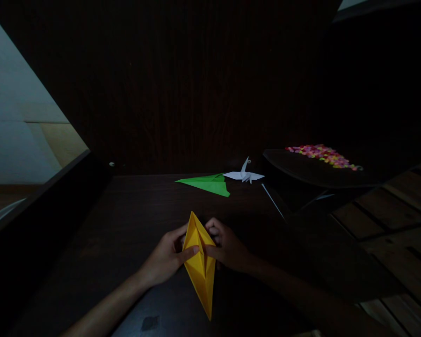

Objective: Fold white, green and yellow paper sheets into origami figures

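Near the tabletop's front edge, a long yellow folded paper lay pointing away, its tip toward the person. The left hand pinched its left side and the right hand pinched its right, thumbs meeting at the centre crease. Toward the far edge lay a green folded paper, and just beside it a white paper crane. Beyond these, a dark tray held colourful bits.

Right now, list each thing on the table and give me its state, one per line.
Yellow paper: folded into a long pointed diamond, pinched at its middle by both hands.
Left hand: grip shut on the yellow paper.
Right hand: grip shut on the yellow paper.
Green paper: folded into a flat pointed shape, lying untouched.
White paper crane: fully folded, standing free.
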{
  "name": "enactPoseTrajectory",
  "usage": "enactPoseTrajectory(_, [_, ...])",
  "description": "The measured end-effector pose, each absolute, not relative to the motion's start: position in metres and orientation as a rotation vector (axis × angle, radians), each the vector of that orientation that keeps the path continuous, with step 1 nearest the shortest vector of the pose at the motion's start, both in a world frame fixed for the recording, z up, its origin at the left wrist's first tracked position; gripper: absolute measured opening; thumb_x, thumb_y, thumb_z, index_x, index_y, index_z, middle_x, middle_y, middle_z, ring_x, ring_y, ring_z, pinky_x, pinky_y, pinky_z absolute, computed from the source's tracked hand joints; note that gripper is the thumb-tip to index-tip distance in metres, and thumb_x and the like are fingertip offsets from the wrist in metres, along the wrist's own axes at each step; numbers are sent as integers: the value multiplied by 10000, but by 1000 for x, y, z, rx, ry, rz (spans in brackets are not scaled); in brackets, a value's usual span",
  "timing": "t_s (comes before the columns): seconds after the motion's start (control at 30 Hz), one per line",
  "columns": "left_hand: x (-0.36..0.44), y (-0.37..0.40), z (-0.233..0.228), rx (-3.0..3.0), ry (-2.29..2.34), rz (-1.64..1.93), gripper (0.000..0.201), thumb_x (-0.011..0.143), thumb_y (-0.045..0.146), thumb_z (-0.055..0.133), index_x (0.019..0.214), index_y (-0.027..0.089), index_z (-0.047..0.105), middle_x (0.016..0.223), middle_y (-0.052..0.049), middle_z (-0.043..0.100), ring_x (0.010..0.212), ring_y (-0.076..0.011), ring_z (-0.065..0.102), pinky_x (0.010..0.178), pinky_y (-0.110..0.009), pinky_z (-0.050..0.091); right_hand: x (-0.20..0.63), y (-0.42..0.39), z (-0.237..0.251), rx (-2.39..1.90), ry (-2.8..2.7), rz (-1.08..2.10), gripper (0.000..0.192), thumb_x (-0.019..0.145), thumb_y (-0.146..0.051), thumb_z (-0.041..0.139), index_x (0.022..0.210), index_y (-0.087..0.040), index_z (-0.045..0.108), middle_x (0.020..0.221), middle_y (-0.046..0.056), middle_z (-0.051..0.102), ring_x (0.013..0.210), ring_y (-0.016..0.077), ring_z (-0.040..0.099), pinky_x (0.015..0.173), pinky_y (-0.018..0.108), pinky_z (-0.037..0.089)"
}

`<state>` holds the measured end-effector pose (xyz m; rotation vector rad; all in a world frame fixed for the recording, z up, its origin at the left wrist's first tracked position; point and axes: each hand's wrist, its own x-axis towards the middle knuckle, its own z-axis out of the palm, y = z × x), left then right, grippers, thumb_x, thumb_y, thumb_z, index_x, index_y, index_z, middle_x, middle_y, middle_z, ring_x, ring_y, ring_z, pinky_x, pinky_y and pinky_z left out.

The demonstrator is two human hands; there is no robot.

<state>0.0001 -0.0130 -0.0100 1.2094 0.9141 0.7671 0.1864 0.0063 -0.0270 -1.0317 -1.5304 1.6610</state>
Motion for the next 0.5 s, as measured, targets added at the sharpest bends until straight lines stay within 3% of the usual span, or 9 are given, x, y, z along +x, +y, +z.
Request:
enactPoseTrajectory(0.2, [2, -11, -7, 1189, 920, 806, 535, 805, 275, 675, 1298, 161, 500, 1026, -84, 672, 881, -229, 634, 750, -320, 508, 186, 6, -26, -1073, -1534, 1588, 259, 700, -175, 610, 880, -217, 428, 835, -16, 565, 570, 109, 565, 337, 136, 393])
enactPoseTrajectory(0.5, [1, -11, -15, 1227, 934, 792, 435, 812, 295, 664, 1201, 131, 562, 1001, -97, 672, 869, -231, 634, 744, -320, 502, 187, 5, -29, -1064, -1526, 1564, 275, 700, -164, 599, 898, -220, 417, 800, -28, 556, 551, 98, 533, 331, 130, 381])
